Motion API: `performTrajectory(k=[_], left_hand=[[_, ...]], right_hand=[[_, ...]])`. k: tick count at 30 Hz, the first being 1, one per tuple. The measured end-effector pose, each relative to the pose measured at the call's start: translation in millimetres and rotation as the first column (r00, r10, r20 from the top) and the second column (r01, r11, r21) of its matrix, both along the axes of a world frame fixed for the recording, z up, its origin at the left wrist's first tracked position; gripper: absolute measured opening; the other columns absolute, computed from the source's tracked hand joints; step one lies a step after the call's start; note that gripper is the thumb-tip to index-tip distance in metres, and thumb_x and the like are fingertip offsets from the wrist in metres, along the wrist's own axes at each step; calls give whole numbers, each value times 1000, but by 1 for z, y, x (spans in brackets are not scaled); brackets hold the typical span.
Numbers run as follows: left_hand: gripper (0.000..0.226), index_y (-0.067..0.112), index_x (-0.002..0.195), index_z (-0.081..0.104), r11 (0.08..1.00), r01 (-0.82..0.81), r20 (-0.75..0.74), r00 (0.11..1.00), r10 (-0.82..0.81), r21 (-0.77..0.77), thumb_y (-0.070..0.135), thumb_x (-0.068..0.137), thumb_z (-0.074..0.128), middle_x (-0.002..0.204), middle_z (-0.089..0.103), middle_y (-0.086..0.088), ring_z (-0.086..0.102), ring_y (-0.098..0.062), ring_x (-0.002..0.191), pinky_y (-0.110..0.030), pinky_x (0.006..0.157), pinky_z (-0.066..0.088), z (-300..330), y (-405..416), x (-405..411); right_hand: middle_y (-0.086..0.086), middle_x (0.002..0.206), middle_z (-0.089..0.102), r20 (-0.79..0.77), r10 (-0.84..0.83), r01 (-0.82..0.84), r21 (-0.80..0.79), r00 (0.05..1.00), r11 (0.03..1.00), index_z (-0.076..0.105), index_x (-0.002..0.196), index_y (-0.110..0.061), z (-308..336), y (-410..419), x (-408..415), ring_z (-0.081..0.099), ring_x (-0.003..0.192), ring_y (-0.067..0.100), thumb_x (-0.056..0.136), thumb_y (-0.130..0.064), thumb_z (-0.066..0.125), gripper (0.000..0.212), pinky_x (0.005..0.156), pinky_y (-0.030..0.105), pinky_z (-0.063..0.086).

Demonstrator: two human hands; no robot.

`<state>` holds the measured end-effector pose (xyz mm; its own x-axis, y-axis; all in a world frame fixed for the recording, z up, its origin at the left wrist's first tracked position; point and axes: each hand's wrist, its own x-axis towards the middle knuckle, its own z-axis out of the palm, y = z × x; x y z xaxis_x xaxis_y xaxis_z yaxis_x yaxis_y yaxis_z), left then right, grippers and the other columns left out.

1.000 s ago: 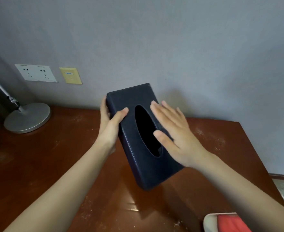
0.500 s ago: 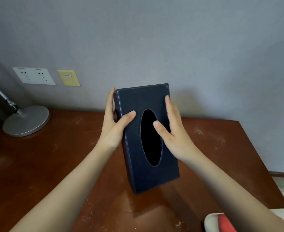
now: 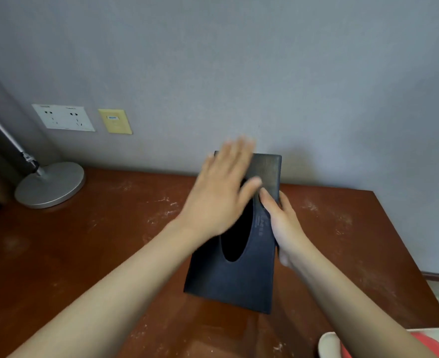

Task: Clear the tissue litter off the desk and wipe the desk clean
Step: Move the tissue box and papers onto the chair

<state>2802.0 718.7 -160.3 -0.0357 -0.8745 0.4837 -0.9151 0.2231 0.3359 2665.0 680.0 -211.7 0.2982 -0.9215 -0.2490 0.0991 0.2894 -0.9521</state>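
Since earlier our left hand [image 3: 223, 192] shifted flat across the tissue box [image 3: 235, 257]; right hand [image 3: 283, 228] grips its edge. Prep step: next, pull a tissue to wipe the table [image 3: 84, 254].

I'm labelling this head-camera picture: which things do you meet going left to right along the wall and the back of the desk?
Lamp base → white wall socket → yellow wall plate → left hand → dark tissue box → right hand.

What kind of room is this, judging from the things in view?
Probably a hotel room or a bedroom with a writing desk. A brown wooden desk stands against a grey wall, a desk lamp's round metal base sits on it, and wall sockets are just above.
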Motion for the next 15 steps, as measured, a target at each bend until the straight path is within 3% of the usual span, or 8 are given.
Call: performTrajectory(k=[2,4,6,7,8,10,12,15], left_hand=[[67,21,151,10,935,-150,168,981,99,322,55,95,23,159,7,0,3,-15,146,-40,118,4,-29,-12,28],[60,12,147,24,749,-450,74,875,478,485,48,99,24,154,23,-12,18,-26,143,-46,116,15,-38,-19,77],[57,0,135,37,617,-616,-53,685,726,490,43,100,23,141,40,-24,31,-38,135,-51,109,27,-34,-16,103],[57,-3,131,41,675,-624,-80,708,701,394,42,100,23,136,44,-27,36,-40,130,-51,107,30,-30,-15,95],[61,-4,131,44,799,-542,-102,807,581,260,43,98,23,134,47,-29,40,-40,128,-48,107,32,-24,-15,74],[72,4,139,42,982,-152,7,988,152,111,49,89,16,143,42,-20,38,-34,134,-42,112,26,-16,-6,15],[68,21,146,30,972,-36,176,984,-5,232,52,90,8,153,30,-7,27,-24,141,-37,114,19,-22,-14,1],[54,14,145,29,737,-362,127,926,357,571,39,101,13,145,39,-19,42,-34,129,-42,106,34,-24,-46,61]], right_hand=[[-4,128,59,-22,39,-38,40,999,998,42,138,-29,-3,4,-4,62,109,18,79,-56,65,69,90,40,52],[-4,123,63,-44,40,-38,47,998,998,47,133,-28,-6,8,-12,65,103,18,84,-50,61,56,83,37,55],[-3,124,63,-56,58,-56,40,997,998,46,135,-28,-10,11,-18,66,101,17,84,-49,62,57,79,34,56],[-4,121,64,-61,78,-77,22,995,997,47,133,-29,-9,14,-18,67,100,16,85,-47,62,53,77,32,56],[-7,117,65,-63,96,-97,-3,993,995,50,128,-33,-9,15,-17,67,98,13,86,-44,62,45,77,30,56],[-13,108,67,-84,105,-108,-30,991,994,56,111,-41,-9,19,-11,67,95,6,87,-36,63,25,80,25,54],[-12,109,67,-100,148,-153,-46,984,987,59,113,-38,-4,22,-6,66,96,5,82,-39,68,32,84,26,54],[-1,125,63,-115,222,-217,52,968,975,46,137,-27,-4,25,-12,68,100,18,56,-62,80,94,88,41,55]])
